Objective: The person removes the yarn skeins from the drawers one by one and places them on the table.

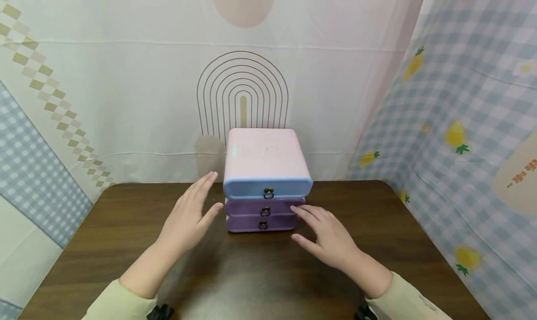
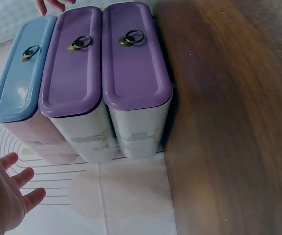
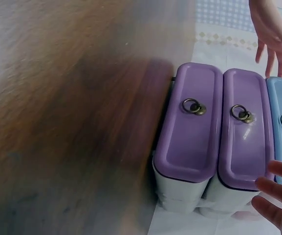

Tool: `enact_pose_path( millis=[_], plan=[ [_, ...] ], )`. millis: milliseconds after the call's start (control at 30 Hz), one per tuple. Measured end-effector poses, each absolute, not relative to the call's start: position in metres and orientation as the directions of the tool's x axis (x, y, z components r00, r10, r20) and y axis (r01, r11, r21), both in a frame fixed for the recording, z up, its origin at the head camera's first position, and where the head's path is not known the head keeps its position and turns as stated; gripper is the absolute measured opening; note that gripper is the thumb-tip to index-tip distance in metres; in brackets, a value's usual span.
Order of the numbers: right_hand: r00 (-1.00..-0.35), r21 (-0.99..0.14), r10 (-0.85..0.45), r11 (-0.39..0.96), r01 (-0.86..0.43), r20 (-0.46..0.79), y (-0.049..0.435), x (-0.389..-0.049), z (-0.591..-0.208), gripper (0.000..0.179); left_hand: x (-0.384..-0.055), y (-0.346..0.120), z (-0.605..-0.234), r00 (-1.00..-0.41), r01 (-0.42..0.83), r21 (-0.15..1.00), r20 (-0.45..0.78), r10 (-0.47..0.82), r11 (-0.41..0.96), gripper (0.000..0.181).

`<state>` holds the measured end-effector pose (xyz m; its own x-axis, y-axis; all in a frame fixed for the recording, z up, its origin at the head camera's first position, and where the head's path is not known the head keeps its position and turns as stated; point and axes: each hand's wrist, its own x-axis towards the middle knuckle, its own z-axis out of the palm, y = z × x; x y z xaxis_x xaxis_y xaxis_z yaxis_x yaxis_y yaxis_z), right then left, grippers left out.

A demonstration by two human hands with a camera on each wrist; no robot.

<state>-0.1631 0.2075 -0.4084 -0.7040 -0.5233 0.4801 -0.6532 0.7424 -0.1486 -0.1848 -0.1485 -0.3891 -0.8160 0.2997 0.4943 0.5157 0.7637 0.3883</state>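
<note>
A small three-tier drawer box (image 1: 268, 154) stands at the back of the brown table. Its top is pale pink; the upper drawer front (image 1: 247, 188) is blue, and the two lower fronts (image 1: 243, 223) are purple. Each front carries a bronze ring pull (image 1: 265, 212). Left of the box, my left hand (image 1: 190, 212) is held out with its fingers extended, apart from the side. My right hand (image 1: 327, 233) reaches toward the box's right side, fingers spread, fingertips overlapping the middle drawer's right end in the head view. Neither hand holds anything.
The wooden table (image 1: 260, 273) extends in front of the box and to both sides. Behind it hangs a white printed cloth (image 1: 147, 100) with a rainbow pattern. A blue checked cloth (image 1: 444, 91) with fruit prints hangs on the right.
</note>
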Motion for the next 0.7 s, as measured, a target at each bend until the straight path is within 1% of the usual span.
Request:
enact_pose_path(
  millis=[200, 600, 700],
  plan=[
    [-0.712, -0.175, -0.499, 0.745, -0.644, 0.494, 0.200, -0.168, -0.409, 0.059, -0.192, -0.145, -0.386, -0.829, 0.507, 0.446, 0.487, 0.275, 0.737, 0.067],
    [-0.768, -0.269, -0.429, 0.760, -0.591, 0.476, 0.184, -0.178, -0.409, 0.053, -0.207, -0.138, -0.381, -0.859, 0.479, 0.546, 0.453, 0.239, 0.688, 0.061],
    [-0.766, -0.282, -0.430, 0.751, -0.597, 0.477, 0.179, -0.179, -0.408, 0.052, -0.211, -0.137, -0.380, -0.861, 0.479, 0.567, 0.454, 0.231, 0.671, 0.059]
  ],
)
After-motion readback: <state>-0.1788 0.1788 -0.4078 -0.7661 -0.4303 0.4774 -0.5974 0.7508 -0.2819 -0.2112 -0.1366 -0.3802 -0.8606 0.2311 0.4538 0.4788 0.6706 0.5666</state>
